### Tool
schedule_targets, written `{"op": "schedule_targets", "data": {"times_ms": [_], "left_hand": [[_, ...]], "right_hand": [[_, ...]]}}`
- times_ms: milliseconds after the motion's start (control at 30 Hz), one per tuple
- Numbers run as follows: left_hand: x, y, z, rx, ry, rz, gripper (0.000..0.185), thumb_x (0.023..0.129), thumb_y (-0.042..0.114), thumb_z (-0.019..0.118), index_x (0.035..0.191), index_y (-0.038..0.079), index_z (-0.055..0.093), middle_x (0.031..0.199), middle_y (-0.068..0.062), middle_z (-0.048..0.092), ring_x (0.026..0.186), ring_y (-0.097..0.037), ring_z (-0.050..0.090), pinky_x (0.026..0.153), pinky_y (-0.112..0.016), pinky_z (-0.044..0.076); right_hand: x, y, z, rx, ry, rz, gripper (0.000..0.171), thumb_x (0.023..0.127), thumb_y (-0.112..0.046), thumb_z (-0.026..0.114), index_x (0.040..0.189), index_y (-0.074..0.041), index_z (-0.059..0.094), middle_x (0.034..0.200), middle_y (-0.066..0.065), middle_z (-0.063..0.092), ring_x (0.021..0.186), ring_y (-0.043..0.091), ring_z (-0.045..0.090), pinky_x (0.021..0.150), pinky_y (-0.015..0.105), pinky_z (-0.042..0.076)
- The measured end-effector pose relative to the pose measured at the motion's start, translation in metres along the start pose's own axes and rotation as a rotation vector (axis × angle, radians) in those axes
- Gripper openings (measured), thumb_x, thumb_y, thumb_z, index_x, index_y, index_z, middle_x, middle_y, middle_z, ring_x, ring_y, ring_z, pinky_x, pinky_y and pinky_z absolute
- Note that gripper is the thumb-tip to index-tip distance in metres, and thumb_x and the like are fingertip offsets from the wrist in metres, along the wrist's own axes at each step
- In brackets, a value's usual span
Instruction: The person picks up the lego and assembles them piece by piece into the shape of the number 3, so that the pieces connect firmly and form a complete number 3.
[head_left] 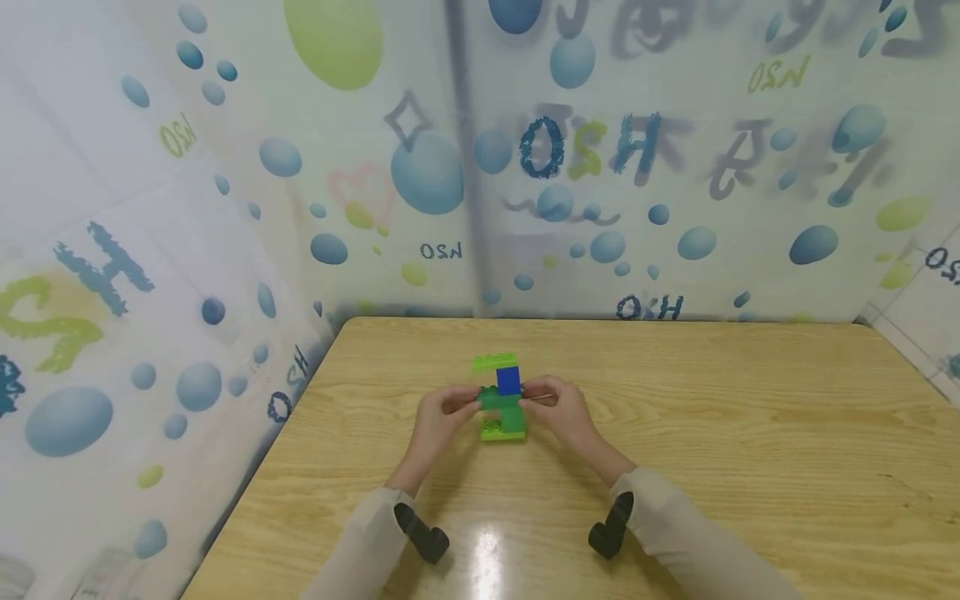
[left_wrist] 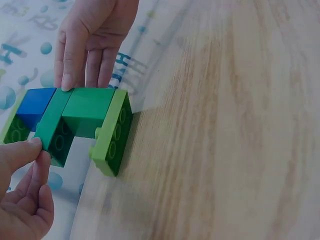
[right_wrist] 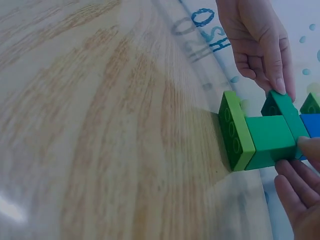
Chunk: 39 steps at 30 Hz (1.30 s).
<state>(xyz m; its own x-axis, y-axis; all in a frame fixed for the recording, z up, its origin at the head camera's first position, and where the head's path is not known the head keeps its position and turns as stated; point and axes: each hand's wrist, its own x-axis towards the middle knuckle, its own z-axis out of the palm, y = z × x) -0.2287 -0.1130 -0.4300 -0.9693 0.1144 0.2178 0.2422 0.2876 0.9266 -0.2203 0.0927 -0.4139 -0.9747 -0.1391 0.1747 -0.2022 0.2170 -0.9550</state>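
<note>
A toy-brick assembly stands on its side: a light-green brick (left_wrist: 114, 135) at the near end, a green block (left_wrist: 89, 106), a darker green brick (left_wrist: 52, 117) across the middle, a blue block (head_left: 508, 381) and another light-green brick (head_left: 495, 362) at the far end. My left hand (head_left: 442, 421) pinches the left end of the middle brick between thumb and fingertips. From the other side, my right hand (head_left: 564, 414) holds that brick's right end, thumb on top and fingers (right_wrist: 292, 182) beneath, close to the green block. Some studs show on the near light-green brick.
The assembly is over a wooden table (head_left: 735, 433). A curtain (head_left: 660, 250) printed with bubbles and letters hangs behind the table and along its left side. Black wrist straps (head_left: 423, 533) sit over both light sleeves.
</note>
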Motion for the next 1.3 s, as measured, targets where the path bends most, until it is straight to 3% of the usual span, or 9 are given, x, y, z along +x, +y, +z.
{"op": "schedule_targets", "data": {"times_ms": [133,200,367,500,833,1100,1300], "left_hand": [[0.000,0.016,-0.001,-0.014,-0.039,-0.017,0.022,0.082,0.001,0.065,0.104,-0.004,0.065,0.102,-0.016,0.065,0.091,-0.027,0.062,0.080,-0.033,0.049],[0.002,0.016,-0.001,-0.015,-0.054,-0.018,0.023,0.082,-0.001,0.065,0.105,-0.007,0.064,0.103,-0.019,0.064,0.093,-0.029,0.061,0.081,-0.034,0.049],[0.011,-0.006,-0.001,0.005,-0.073,-0.013,0.025,0.083,0.002,0.066,0.107,-0.002,0.064,0.102,-0.015,0.065,0.093,-0.027,0.061,0.079,-0.034,0.049],[0.014,-0.010,-0.001,-0.002,-0.103,-0.028,0.026,0.083,0.002,0.066,0.107,-0.005,0.063,0.099,-0.016,0.065,0.089,-0.027,0.061,0.075,-0.033,0.050],[0.012,0.012,-0.003,-0.015,-0.166,-0.141,0.028,0.084,0.000,0.063,0.110,-0.009,0.060,0.100,-0.021,0.063,0.087,-0.027,0.061,0.073,-0.038,0.051],[0.020,-0.016,0.001,-0.052,-0.183,-0.201,0.027,0.085,0.005,0.064,0.110,-0.004,0.063,0.103,-0.014,0.064,0.084,-0.020,0.061,0.072,-0.036,0.051],[0.021,-0.022,0.001,-0.041,-0.172,-0.230,0.025,0.085,0.007,0.064,0.108,-0.003,0.065,0.098,-0.011,0.066,0.079,-0.016,0.061,0.066,-0.030,0.050]], "right_hand": [[0.010,0.021,0.002,-0.018,0.022,0.015,0.024,0.080,-0.004,0.069,0.103,0.004,0.063,0.092,0.014,0.065,0.081,0.026,0.064,0.071,0.032,0.052],[0.012,0.026,0.003,-0.018,0.039,0.039,0.025,0.079,-0.005,0.070,0.102,0.002,0.065,0.091,0.012,0.066,0.080,0.024,0.065,0.070,0.031,0.052],[0.014,0.027,0.003,-0.015,0.049,0.047,0.026,0.078,-0.005,0.071,0.102,0.003,0.065,0.089,0.013,0.066,0.079,0.025,0.065,0.070,0.032,0.052],[0.016,0.030,0.004,-0.051,0.065,0.060,0.027,0.078,-0.006,0.072,0.102,0.004,0.066,0.090,0.013,0.066,0.082,0.024,0.063,0.070,0.032,0.052],[0.016,0.035,0.005,-0.132,0.061,0.085,0.026,0.076,-0.007,0.073,0.099,0.004,0.067,0.087,0.012,0.067,0.080,0.023,0.063,0.067,0.033,0.051],[0.016,0.037,0.005,-0.189,0.052,0.095,0.023,0.077,-0.009,0.073,0.096,0.002,0.068,0.086,0.009,0.068,0.080,0.022,0.062,0.066,0.032,0.050],[0.016,0.040,0.006,-0.207,0.026,0.099,0.021,0.078,-0.009,0.072,0.095,0.001,0.068,0.084,0.008,0.067,0.078,0.020,0.061,0.063,0.029,0.049]]}}
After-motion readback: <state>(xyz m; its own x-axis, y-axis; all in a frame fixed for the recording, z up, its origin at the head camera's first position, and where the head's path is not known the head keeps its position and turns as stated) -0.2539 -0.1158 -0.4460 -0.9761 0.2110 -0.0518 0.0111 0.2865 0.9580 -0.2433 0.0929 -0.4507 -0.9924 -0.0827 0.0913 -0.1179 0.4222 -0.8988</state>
